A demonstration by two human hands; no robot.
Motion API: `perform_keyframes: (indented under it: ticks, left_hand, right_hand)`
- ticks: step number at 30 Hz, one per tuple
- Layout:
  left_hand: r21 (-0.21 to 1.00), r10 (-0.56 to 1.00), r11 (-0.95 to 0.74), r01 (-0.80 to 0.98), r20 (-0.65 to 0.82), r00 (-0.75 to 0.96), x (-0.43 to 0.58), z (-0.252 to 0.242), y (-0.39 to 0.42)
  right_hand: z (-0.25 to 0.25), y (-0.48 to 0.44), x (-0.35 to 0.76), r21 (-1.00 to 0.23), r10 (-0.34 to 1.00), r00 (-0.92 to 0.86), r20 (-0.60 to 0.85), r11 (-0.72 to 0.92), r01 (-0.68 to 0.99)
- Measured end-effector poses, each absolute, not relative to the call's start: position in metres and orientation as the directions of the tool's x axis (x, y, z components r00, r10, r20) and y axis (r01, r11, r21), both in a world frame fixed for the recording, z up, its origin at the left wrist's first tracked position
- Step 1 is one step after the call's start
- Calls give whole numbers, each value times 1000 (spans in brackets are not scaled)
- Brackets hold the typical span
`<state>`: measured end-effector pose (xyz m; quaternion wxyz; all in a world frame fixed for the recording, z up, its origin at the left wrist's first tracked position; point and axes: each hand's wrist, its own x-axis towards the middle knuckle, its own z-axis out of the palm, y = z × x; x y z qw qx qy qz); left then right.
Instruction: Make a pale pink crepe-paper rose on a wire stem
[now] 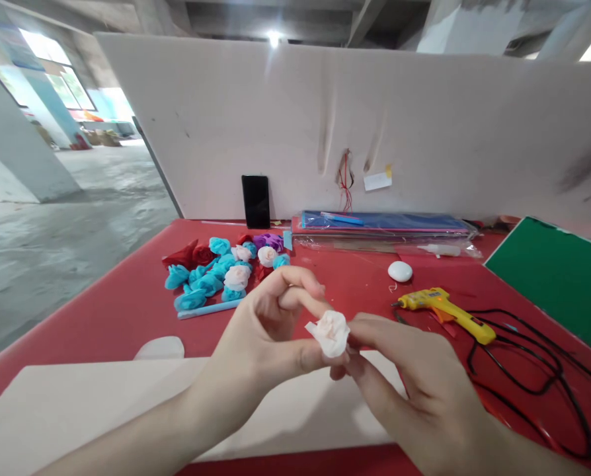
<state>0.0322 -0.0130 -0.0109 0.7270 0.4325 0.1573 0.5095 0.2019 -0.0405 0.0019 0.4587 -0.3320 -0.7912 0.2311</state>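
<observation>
Already a heap of paper flowers (221,271) lies finished on the table (127,304); our left hand (266,330) and right hand (414,390) pinch one more white flower (331,332) above it, which we judge nearly rolled.

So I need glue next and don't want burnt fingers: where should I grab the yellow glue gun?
Probably by the handle end of the glue gun, where the black cable leaves, coming from the right. It lies on its side with the nozzle pointing left, away from that end.
</observation>
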Motion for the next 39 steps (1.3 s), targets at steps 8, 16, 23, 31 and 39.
perform_keyframes:
  ticks: [8,16,23,31,39]
  left_hand:
    - [793,899,96,-602,191,395,32,-8,-17]
    - [761,888,179,-623,148,436,36,-6,-20]
    - [767,920,152,-623,121,374,35,-5,-21]
    - [783,923,139,-606,120,366,32,-6,-21]
    - [785,925,140,-604,114,363,34,-3,-20]
  right_hand:
    - [-4,-43,203,-364,522,-234,820,792,490]
    - [-4,-48,202,-445,600,-178,780,731,518]
    - [-3,-53,200,-412,503,-48,863,754,512]
    - [2,-51,202,-335,461,-111,880,769,544]
    - [-4,-50,195,-350,471,-67,880,737,578]
